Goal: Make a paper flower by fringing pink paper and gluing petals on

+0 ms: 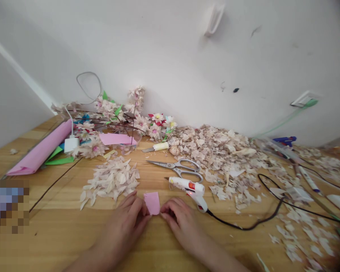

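Note:
A small pink paper piece (152, 202) lies on the wooden table (59, 234), near its front. My left hand (127, 223) pinches the paper's lower left edge with closed fingers. My right hand (177, 219) pinches its lower right edge, fingers curled. A white hot glue gun (191, 189) lies just right of the paper, its black cord (243, 226) trailing to the right. Silver scissors (178, 168) rest behind the glue gun. A pile of cut pale petals (112, 181) sits just behind my left hand.
Handmade paper flowers on dark stems (116, 121) lie at the back by the wall. Rolled pink paper (39, 151), green sheets and a white charger (71, 143) are at left. A small knife (157, 147) and a heap of pale husk scraps (221, 151) spread to the right.

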A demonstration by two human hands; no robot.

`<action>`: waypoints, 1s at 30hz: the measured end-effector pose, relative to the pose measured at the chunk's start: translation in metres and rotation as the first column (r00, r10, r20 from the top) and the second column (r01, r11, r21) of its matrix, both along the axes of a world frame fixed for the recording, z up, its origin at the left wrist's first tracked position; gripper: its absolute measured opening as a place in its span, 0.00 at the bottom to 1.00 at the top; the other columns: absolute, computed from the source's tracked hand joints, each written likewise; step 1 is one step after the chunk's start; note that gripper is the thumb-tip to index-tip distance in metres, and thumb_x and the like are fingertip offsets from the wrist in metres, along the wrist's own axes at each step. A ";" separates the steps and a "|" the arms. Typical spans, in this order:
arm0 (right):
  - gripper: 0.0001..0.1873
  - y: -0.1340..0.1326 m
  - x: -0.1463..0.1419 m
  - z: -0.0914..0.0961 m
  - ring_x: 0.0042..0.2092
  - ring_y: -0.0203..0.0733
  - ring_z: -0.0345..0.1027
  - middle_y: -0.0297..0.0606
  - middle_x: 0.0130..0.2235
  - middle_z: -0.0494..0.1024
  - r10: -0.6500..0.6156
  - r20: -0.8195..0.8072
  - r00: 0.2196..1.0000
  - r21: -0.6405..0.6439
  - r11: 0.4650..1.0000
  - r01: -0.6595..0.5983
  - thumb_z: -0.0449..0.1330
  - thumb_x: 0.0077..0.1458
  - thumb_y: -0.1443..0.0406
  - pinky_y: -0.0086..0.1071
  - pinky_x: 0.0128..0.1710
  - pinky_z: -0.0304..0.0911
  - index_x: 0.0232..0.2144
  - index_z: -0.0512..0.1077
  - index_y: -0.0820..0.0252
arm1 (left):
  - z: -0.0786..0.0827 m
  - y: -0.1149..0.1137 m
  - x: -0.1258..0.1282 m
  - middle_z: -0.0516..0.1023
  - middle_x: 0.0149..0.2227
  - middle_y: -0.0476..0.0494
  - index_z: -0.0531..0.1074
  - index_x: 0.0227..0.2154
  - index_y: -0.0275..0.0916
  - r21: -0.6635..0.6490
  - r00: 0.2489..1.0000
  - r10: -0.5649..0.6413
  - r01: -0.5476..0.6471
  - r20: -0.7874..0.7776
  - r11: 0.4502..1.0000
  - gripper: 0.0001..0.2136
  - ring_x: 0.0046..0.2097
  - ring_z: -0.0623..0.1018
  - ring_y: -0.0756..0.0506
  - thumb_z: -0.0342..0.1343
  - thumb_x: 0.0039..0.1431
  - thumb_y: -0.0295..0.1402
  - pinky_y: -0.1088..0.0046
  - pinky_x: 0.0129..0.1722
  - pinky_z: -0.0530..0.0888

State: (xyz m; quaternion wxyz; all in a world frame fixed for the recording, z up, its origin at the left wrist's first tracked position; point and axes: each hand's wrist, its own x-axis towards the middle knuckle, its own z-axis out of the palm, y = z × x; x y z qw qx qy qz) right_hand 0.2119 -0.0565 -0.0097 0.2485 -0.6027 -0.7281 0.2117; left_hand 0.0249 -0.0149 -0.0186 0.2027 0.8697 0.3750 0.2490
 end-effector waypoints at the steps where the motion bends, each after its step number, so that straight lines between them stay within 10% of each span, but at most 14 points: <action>1: 0.06 0.000 0.000 0.001 0.36 0.40 0.66 0.34 0.31 0.73 -0.005 -0.001 1.000 -0.002 1.000 0.005 0.56 0.52 0.73 0.32 0.36 0.62 0.29 0.69 0.58 | 0.000 0.000 0.000 0.70 0.28 0.52 0.60 0.29 0.43 -0.001 1.000 0.011 -0.011 0.007 1.000 0.05 0.33 0.72 0.47 0.50 0.56 0.27 0.53 0.52 0.63; 30: 0.05 0.012 -0.013 0.007 0.32 0.40 0.67 0.34 0.29 0.73 -0.053 0.187 0.981 -0.025 0.998 0.058 0.60 0.50 0.70 0.31 0.31 0.60 0.25 0.69 0.59 | 0.004 -0.001 0.006 0.70 0.27 0.49 0.61 0.27 0.42 -0.041 0.990 0.129 -0.127 0.053 0.991 0.04 0.34 0.72 0.44 0.51 0.53 0.27 0.62 0.37 0.70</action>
